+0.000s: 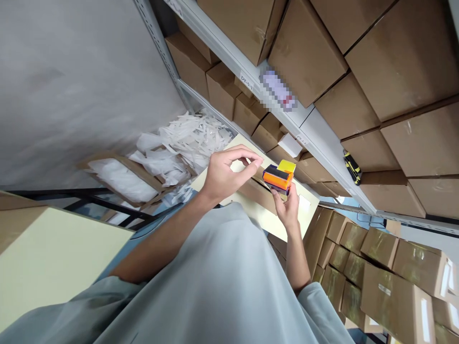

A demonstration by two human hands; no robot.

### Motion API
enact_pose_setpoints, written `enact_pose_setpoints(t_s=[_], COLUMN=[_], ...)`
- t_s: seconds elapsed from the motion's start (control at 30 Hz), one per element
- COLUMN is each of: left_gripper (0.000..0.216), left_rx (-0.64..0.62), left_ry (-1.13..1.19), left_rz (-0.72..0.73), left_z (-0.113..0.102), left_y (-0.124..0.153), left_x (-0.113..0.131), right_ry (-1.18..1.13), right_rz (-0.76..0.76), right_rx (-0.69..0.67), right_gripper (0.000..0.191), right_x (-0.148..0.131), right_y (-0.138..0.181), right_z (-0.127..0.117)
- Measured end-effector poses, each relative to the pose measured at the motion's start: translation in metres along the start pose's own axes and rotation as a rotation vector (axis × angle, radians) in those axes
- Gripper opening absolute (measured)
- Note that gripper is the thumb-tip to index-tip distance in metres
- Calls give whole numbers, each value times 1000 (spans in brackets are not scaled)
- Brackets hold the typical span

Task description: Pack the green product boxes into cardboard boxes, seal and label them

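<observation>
My right hand (288, 209) grips an orange and dark blue tape dispenser (277, 179) from below. A roll of yellow tape (287, 166) shows at its far side. Just left of the dispenser is my left hand (225, 176), its thumb and index fingertips brought together in a pinch. Whatever may lie between those fingertips is too small to make out. Both hands are over a pale table (247, 210), on which a flat brown cardboard piece (256, 195) lies partly hidden by the hands.
Shelves (322, 138) with cardboard boxes (306, 52) rise ahead and to the right. A black and yellow tool (352, 167) is on the shelf edge. Stacked cartons (390, 291) stand at lower right. White paper scraps (197, 138) pile up by the wall. Another pale tabletop (60, 258) is at left.
</observation>
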State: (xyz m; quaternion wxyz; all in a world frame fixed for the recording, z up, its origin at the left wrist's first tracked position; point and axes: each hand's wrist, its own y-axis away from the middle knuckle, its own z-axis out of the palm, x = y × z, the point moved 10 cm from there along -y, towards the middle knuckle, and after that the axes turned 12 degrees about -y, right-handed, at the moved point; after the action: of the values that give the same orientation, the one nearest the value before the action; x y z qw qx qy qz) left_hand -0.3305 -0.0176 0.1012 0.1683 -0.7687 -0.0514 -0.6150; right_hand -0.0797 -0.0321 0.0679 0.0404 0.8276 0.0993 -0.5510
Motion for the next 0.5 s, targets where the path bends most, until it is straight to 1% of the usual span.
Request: enact_pose_setpoints(t_s=[0.13,0.2,0.3,0.33,0.4,0.5], left_gripper=[15,15,26,26,19,15], left_rx=[-5,-28,-138,-185,-261,-310], left_ry=[0,3,10,8,-2,-19], left_rz=[12,31,99,124,172,218], left_z=[1,3,13,17,22,25], left_y=[-3,-7,-12,-13,-14,-15], left_x=[2,6,16,19,25,30], right_ry=[106,167,241,266,310,357], right_rz=[-42,-81,-136,-153,-203,-299], right_rx=[-9,-23,-56,-67,-84,-98], right_gripper=[33,31,26,25,24,25], right_x=[-4,-7,-12,-14,-20,-31], right_y=[0,0,0,0,1,2], right_z=[-3,-5,-6,-7,-9,-12])
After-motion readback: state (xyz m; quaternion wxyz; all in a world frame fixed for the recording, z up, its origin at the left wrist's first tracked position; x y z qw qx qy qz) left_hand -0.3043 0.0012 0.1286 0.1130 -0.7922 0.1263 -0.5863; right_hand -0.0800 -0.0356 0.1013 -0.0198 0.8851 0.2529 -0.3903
